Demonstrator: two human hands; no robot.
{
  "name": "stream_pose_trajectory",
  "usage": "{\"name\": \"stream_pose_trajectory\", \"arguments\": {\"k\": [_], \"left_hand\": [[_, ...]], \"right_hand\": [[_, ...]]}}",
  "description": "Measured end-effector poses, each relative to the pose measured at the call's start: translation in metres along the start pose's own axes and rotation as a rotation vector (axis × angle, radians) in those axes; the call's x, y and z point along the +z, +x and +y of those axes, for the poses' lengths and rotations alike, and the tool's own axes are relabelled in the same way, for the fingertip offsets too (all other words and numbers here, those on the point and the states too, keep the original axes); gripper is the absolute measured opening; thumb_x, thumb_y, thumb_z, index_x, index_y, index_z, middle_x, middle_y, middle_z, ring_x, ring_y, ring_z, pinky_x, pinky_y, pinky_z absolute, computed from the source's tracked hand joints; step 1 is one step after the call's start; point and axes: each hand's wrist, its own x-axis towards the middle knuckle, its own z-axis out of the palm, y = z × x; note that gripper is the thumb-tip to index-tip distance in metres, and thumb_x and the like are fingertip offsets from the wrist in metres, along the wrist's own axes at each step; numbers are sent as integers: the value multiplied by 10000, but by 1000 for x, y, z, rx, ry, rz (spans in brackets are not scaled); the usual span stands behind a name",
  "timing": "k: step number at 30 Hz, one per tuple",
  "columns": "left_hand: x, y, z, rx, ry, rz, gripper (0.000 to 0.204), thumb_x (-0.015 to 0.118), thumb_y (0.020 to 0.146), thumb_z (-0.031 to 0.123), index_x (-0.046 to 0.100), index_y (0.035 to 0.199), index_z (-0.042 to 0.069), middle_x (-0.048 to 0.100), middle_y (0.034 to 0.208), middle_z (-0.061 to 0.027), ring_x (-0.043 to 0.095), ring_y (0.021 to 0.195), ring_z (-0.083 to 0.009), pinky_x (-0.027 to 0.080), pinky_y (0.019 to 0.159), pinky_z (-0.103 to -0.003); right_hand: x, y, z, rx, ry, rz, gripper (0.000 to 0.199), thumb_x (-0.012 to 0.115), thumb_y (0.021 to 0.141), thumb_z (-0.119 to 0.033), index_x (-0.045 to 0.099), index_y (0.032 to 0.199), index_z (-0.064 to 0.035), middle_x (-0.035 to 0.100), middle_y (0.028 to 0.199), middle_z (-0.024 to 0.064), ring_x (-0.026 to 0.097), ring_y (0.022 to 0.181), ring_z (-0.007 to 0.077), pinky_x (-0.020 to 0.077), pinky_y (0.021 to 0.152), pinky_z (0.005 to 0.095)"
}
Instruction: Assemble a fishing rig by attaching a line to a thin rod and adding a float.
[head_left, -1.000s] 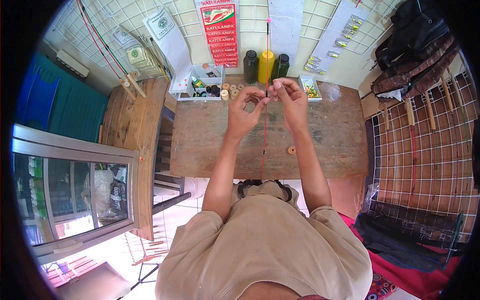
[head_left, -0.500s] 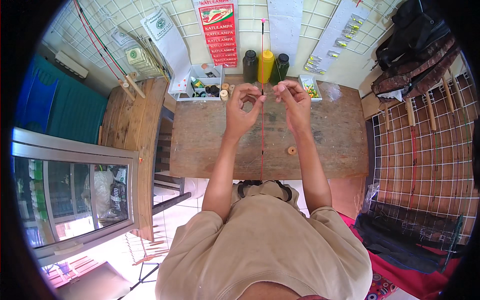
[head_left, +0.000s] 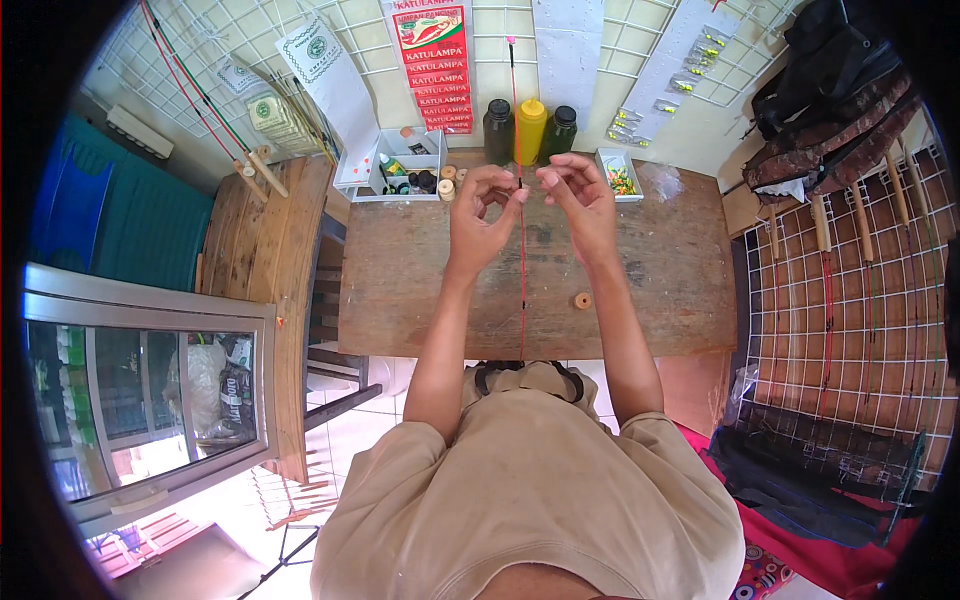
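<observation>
A thin red fishing rod [head_left: 523,262] with black bands and a pink tip stands lengthwise in front of me, over the wooden table [head_left: 420,270]. My left hand [head_left: 482,218] pinches it at a black band between thumb and fingertips. Just right of that band is my right hand [head_left: 590,212], its thumb and forefinger brought together close to the rod. Whatever those fingertips hold is too fine to make out. A small wooden spool [head_left: 582,300] lies on the table below my right hand.
Behind my hands stand two dark bottles [head_left: 498,132] and a yellow squeeze bottle [head_left: 531,130]. A white tray [head_left: 418,148] of small bottles and spools is at the left; a white box [head_left: 622,172] of colourful bits is at the right. Rods hang on a rack [head_left: 850,300].
The rod's upper end has tilted left, with my left hand still on it. My right hand has shifted slightly left and its fingers have rolled inward.
</observation>
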Motion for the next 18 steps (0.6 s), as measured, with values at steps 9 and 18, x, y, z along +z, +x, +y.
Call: {"name": "stream_pose_trajectory", "arguments": {"k": [9, 18], "left_hand": [[-2, 1, 0, -19, -46, -5, 420, 654, 836, -48, 408, 1165, 41, 627, 912, -68, 596, 833, -110, 472, 703, -243], [1, 4, 9, -53, -93, -28, 508, 657, 839, -38, 338, 1224, 48, 638, 882, -83, 593, 817, -119, 459, 713, -243]], "right_hand": [[-5, -6, 5, 19, -139, -170, 272, 648, 875, -88, 624, 1138, -24, 631, 1025, 30, 582, 949, 110, 450, 839, 275], [7, 7, -14, -66, -344, -148, 286, 698, 838, -111, 656, 1109, -32, 667, 894, 4, 582, 839, 63, 452, 725, 217]]}}
